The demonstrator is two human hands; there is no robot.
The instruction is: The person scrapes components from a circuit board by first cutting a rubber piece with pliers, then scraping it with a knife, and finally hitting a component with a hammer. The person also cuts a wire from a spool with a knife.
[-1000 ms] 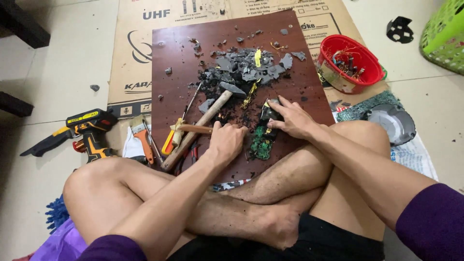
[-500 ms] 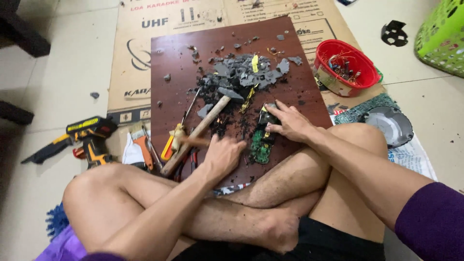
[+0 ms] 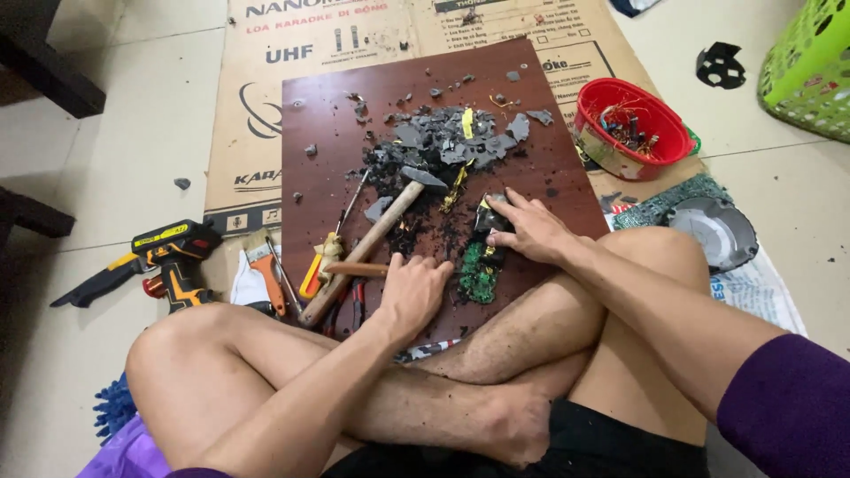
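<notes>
I sit cross-legged at a brown board on the floor. My left hand is closed on the end of a short wooden-handled tool that points left across the board's near edge. My right hand presses its fingers on a black part joined to a green circuit board, pinning it to the board. A wooden-handled hammer lies slanted just left of my hands, its head beside a heap of grey and black broken pieces.
A yellow-handled screwdriver, red-handled pliers and a paintbrush lie by the hammer. A yellow and black cordless drill sits at left. A red bowl of small parts, a round grey part and a green basket are at right. Cardboard lies underneath.
My left hand has drawn back toward my body, bringing the wooden-handled tool with it. My right hand stays on the black part and circuit board.
</notes>
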